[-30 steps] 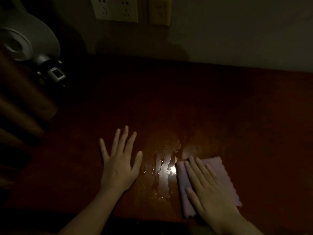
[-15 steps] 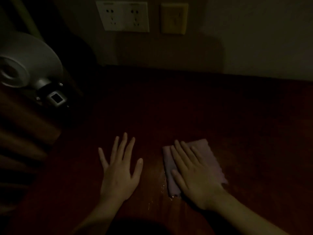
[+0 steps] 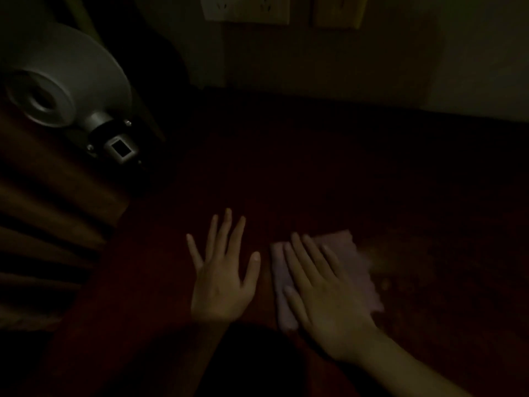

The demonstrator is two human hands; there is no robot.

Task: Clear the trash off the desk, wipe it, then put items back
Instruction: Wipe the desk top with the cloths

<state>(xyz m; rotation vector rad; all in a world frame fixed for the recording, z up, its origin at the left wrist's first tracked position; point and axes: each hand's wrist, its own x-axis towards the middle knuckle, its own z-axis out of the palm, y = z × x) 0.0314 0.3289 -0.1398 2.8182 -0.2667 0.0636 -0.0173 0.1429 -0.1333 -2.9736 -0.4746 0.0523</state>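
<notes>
The scene is very dim. A dark reddish wooden desk (image 3: 329, 173) fills the view. My left hand (image 3: 221, 270) lies flat on the desk with its fingers spread and straight. Just to its right, my right hand (image 3: 323, 293) presses flat on a folded pale lilac cloth (image 3: 360, 267), whose left and right edges show around the hand. The cloth's right edge looks blurred.
A white lamp head (image 3: 57, 81) on a metal joint (image 3: 114, 141) hangs over the desk's far left corner. Brown folds of fabric (image 3: 43, 224) lie along the left side. A wall socket plate (image 3: 246, 10) and a switch (image 3: 339, 11) sit on the wall behind.
My right hand has slid the cloth away from me over the wet, shiny patch, which no longer shows. The view has darkened and tilted down. My left hand has stayed in place.
</notes>
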